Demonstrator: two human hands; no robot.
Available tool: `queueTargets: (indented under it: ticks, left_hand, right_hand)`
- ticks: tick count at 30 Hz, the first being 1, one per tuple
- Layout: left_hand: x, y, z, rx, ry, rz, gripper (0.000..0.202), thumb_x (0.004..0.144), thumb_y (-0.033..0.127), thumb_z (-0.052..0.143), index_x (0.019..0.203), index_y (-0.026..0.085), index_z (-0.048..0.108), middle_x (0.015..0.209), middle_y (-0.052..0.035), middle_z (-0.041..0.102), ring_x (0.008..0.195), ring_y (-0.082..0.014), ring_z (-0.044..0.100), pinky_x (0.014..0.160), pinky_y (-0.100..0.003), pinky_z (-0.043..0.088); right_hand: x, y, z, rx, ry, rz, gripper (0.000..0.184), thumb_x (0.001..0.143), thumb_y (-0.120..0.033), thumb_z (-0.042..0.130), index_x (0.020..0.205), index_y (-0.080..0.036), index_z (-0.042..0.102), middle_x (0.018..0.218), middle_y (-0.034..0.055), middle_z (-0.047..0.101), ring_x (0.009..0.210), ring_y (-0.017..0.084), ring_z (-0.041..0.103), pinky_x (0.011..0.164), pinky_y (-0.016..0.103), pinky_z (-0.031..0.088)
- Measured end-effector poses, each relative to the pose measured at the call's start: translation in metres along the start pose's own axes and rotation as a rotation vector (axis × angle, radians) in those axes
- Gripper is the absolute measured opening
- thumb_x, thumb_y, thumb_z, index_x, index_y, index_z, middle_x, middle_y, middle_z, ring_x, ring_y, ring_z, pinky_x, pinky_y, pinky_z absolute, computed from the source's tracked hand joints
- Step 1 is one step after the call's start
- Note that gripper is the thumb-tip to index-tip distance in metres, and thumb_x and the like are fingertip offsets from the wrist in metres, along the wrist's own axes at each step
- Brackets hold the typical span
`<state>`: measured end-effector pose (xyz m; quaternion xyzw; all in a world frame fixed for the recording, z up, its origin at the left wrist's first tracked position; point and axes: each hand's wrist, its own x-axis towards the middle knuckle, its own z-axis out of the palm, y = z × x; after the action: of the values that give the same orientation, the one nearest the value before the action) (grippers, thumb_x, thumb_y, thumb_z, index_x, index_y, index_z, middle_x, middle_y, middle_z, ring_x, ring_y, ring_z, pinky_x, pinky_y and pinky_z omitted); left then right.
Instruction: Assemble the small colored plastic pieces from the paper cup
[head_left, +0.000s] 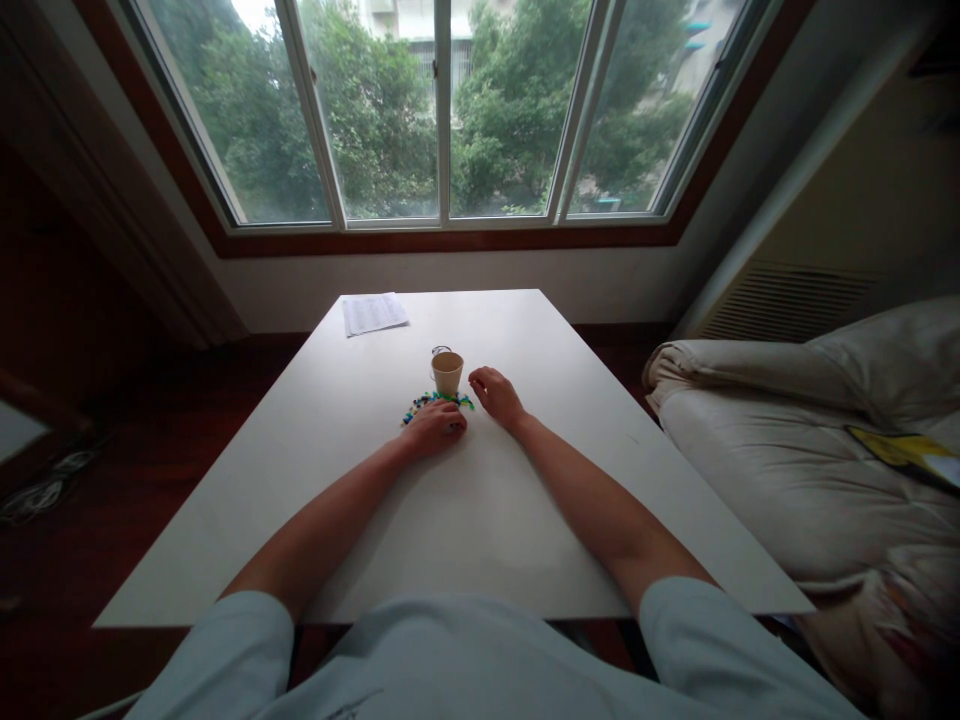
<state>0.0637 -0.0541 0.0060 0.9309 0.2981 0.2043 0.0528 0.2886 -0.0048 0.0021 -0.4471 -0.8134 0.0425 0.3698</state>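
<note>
A small tan paper cup [448,373] stands upright near the middle of the white table [375,480]. Just in front of it lies a little heap of coloured beads [435,401], blue, green and yellow. My left hand [435,430] rests on the table at the near edge of the heap, its fingers curled down over some beads; what they grip, if anything, is hidden. My right hand [496,395] lies to the right of the cup and heap, fingers bent loosely, its fingertips close to the beads.
A printed sheet of paper [373,313] lies at the table's far left corner. A wide window [442,110] fills the wall behind. A pale cushioned sofa [810,440] stands close along the table's right side. Dark floor with cables [45,490] lies on the left.
</note>
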Motion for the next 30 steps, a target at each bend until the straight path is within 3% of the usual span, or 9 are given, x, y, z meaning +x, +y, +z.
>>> queueTargets:
  ticks: [30]
  left_hand:
    - [0.0008, -0.0031, 0.0042, -0.023, 0.019, 0.035, 0.013, 0.092, 0.025, 0.063, 0.095, 0.022, 0.075, 0.099, -0.0079, 0.07, 0.097, -0.0231, 0.061, 0.091, -0.035, 0.047]
  right_hand:
    - [-0.0014, 0.0029, 0.0062, 0.052, 0.062, -0.023, 0.016, 0.095, -0.016, 0.049, 0.102, -0.022, 0.063, 0.094, 0.0058, 0.063, 0.085, 0.02, 0.055, 0.079, 0.03, 0.044]
